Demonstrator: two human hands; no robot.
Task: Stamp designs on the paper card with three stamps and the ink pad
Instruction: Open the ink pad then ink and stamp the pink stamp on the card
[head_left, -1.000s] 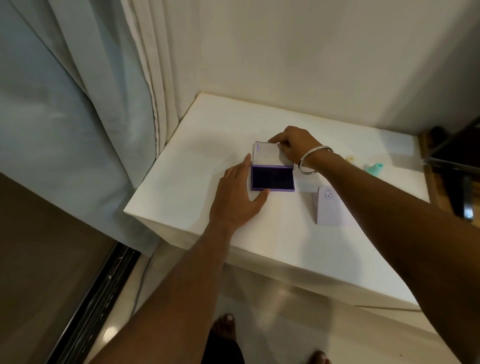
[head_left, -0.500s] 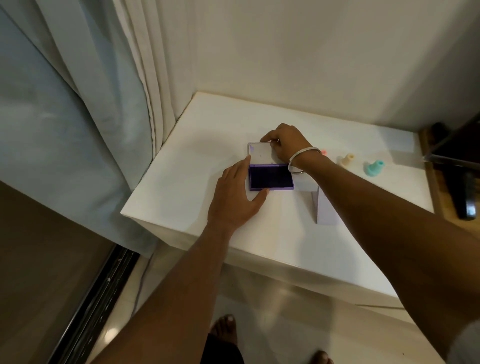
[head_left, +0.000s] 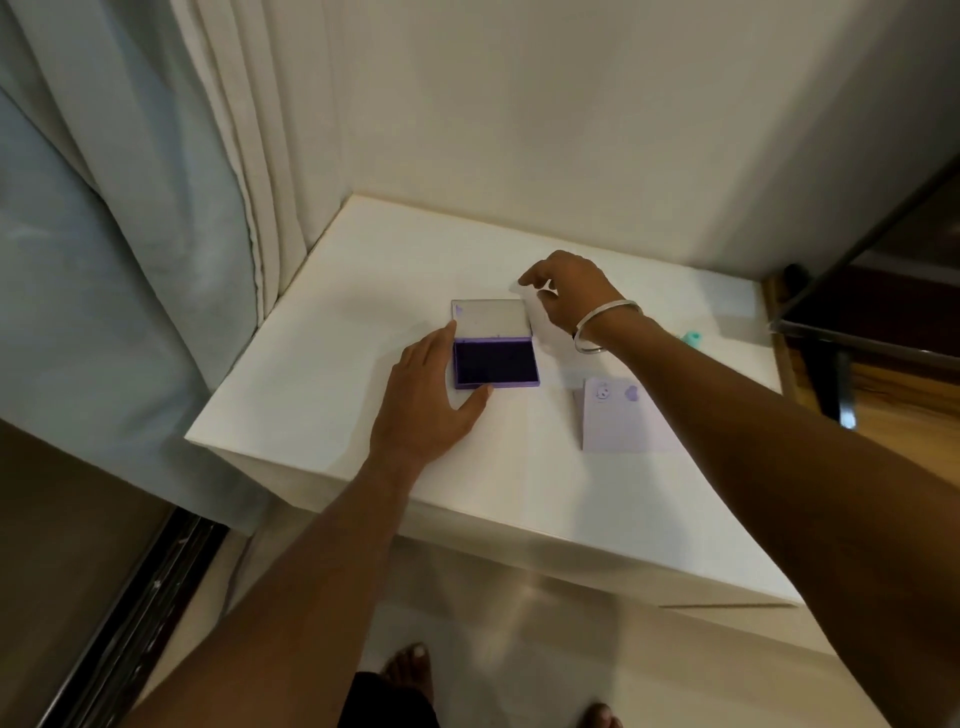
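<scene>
While the left hand (head_left: 423, 400) lies flat on the smooth white table (head_left: 322, 395), straight fingers and thumb touching the ink pad's (head_left: 496, 362) left edge and near corner, the right hand (head_left: 569, 296) hovers just past its clear lid (head_left: 491, 318), fingers loosely curled, holding nothing. One pad: rectangular, purple plastic, dark inked face, lid laid back flat. One lilac card (head_left: 623, 421) sits right of it, two purple prints showing. One teal stamp (head_left: 692, 340) peeks beyond the forearm. A metal bangle (head_left: 605, 325) circles the wrist.
</scene>
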